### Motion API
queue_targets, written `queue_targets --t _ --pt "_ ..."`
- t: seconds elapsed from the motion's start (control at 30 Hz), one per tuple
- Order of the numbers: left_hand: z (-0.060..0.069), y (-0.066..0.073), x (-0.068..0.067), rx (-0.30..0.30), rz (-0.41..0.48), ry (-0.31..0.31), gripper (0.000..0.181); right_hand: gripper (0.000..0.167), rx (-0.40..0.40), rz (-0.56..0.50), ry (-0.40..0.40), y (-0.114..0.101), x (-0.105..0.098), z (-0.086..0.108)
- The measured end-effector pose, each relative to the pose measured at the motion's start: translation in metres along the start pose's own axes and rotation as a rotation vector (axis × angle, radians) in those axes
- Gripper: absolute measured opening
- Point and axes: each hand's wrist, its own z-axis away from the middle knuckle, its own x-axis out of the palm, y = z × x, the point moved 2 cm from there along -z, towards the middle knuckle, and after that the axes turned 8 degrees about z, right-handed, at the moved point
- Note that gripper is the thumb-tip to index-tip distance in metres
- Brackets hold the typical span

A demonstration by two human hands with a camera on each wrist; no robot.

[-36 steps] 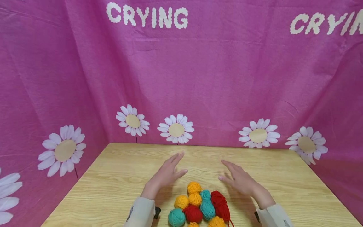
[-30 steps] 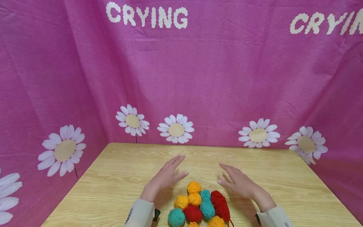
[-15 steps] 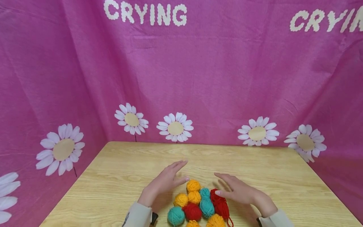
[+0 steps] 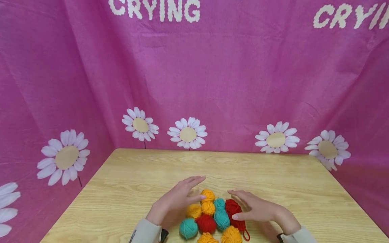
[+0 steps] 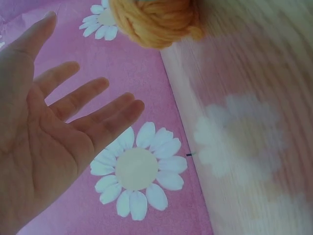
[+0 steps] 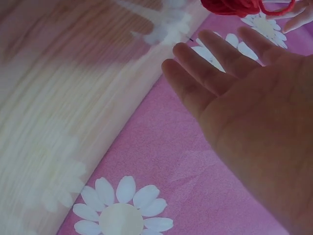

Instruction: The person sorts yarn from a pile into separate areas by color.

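Left hand [image 4: 174,199]: we see its fingers spread out, with the thumb apart from them. The thumb tip shows in front of the tall yellow yarn [image 4: 208,207]; we cannot tell if they touch.
Right hand [image 4: 262,207]: we see it spread out too, fingers straight. Its thumb shows in front of the red yarn bundle [image 4: 233,205], and we cannot tell if it touches.
Yarn place: we find it all in one bunch on the desk [image 4: 136,175], near us, between the two hands.
Middle: we see a round red ball [image 4: 206,223]. On its right is the tall blue-green yarn [image 4: 222,219].
Left side: we spot a blue-green ball [image 4: 188,228], with a small yellow ball [image 4: 193,212] behind it.
Front: we see two orange balls [image 4: 231,235] closest to us, cut off by the bottom edge.
Loop: we see a red loop [image 4: 247,235] by the red yarn bundle.
Sleeves [image 4: 146,232]: we see pale ones on both arms.
Back: we see a pink cloth [image 4: 212,67] with white flowers [image 4: 187,134] and the word CRYING [image 4: 153,9].
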Motion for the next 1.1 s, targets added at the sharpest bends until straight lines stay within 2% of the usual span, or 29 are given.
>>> queue_targets --t 0.27,0.6,0.73,1.0,1.1 --pt "0.003 0.005 0.006 0.038 -0.081 -0.025 0.064 0.08 -0.026 0.021 -0.029 0.0 0.005 0.003" --pt "0.011 0.013 0.012 0.037 -0.113 -0.095 0.065 0.079 -0.017 0.043 -0.047 0.0 0.006 0.002" --pt "0.014 0.017 0.015 0.061 -0.166 -0.101 0.066 0.078 -0.021 0.052 -0.048 0.002 0.007 0.002" --pt "0.018 0.018 0.022 0.11 -0.211 -0.115 0.061 0.077 -0.022 0.057 -0.053 0.002 0.006 0.002" --pt "0.019 0.017 0.024 0.156 -0.243 -0.116 0.057 0.076 -0.025 0.062 -0.049 0.003 0.006 0.002"
